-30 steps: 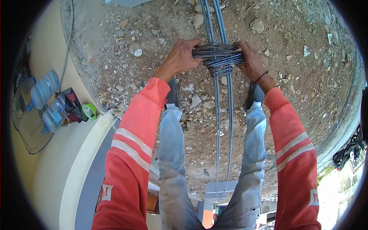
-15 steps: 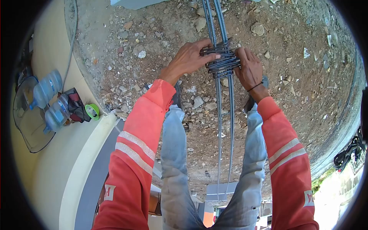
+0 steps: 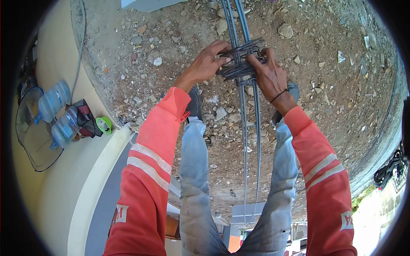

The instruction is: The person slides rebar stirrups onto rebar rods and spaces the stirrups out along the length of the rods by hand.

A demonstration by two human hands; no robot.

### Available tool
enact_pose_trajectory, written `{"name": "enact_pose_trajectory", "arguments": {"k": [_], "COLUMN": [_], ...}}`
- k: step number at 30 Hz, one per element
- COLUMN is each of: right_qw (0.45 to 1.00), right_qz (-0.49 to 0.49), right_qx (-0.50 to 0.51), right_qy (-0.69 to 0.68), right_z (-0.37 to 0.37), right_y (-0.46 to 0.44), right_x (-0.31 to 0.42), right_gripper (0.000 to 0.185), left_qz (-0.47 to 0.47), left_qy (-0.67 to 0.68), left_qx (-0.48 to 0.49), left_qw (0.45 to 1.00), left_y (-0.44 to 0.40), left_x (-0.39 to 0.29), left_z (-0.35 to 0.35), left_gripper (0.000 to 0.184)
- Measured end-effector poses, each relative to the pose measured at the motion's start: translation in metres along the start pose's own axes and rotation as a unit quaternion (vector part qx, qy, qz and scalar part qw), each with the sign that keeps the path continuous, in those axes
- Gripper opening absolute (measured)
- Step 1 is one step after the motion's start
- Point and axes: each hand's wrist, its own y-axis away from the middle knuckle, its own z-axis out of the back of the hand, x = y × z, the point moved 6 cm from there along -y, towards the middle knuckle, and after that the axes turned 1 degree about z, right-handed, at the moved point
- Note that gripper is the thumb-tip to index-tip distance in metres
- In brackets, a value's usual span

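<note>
On rubble-strewn ground (image 3: 329, 119) beside a cream wall (image 3: 55, 64), a person in a red long-sleeved top (image 3: 149, 149) and faded blue jeans (image 3: 194, 166) works both bare hands at a cluster of dark steel rebar stirrups (image 3: 239, 70). The stirrups sit bunched about long ribbed steel bars (image 3: 242, 123), just beyond the dark shoes (image 3: 194, 104); whether every one encircles all the bars cannot be told. Thumb and fingers of the left hand (image 3: 208, 62) close on the left ends of the stirrups. The right hand (image 3: 271, 77), a dark band (image 3: 278, 96) at its wrist, grips their right side with bent fingers, one reaching across the top; its thumb is hidden. Upper stirrups splay at a slant while lower ones lie closer together. The bars run lengthwise between the parted legs, toward a grey block (image 3: 247, 212). At left, two clear blue water bottles (image 3: 54, 94) lie near a dark bag (image 3: 85, 119) and a lime-green cup (image 3: 103, 125).
</note>
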Motion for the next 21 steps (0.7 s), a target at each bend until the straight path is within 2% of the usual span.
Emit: {"name": "enact_pose_trajectory", "arguments": {"k": [4, 6, 9, 13, 15, 16, 18, 19, 21], "right_qw": [1.0, 0.998, 0.999, 0.999, 0.998, 0.998, 0.995, 0.995, 0.995], "right_qz": [-0.007, 0.004, -0.006, -0.014, 0.016, 0.017, 0.06, 0.062, 0.073], "right_qx": [0.003, 0.013, 0.017, 0.032, 0.056, 0.055, 0.075, 0.076, 0.072], "right_qy": [0.003, -0.056, -0.051, -0.035, -0.016, -0.014, 0.011, 0.01, 0.018], "right_z": [0.008, 0.005, 0.013, 0.038, 0.048, 0.048, 0.045, 0.04, 0.024], "right_y": [0.004, 0.008, 0.008, 0.005, 0.002, -0.001, -0.007, -0.01, -0.019], "right_x": [-0.009, -0.012, -0.013, -0.006, 0.006, 0.009, 0.022, 0.026, 0.031], "right_gripper": [0.034, 0.031, 0.03, 0.028, 0.028, 0.028, 0.028, 0.028, 0.027], "left_qz": [-0.002, -0.045, -0.018, 0.002, 0.051, 0.05, -0.057, -0.056, -0.102], "left_qy": [-0.03, -0.143, -0.185, -0.177, -0.073, -0.073, -0.188, -0.189, -0.251], "left_qx": [-0.024, -0.018, 0.005, -0.006, -0.025, -0.026, -0.18, -0.181, -0.115], "left_qw": [0.999, 0.989, 0.983, 0.984, 0.996, 0.996, 0.964, 0.963, 0.956], "left_y": [0.005, 0.004, 0.005, 0.009, 0.014, 0.014, 0.013, 0.008, -0.004], "left_x": [0.018, 0.017, 0.018, 0.021, 0.009, -0.007, -0.055, -0.065, -0.084], "left_z": [0.004, 0.003, -0.003, -0.008, -0.002, -0.001, 0.013, 0.011, -0.004], "left_gripper": [0.028, 0.036, 0.045, 0.055, 0.056, 0.056, 0.062, 0.062, 0.055]}}
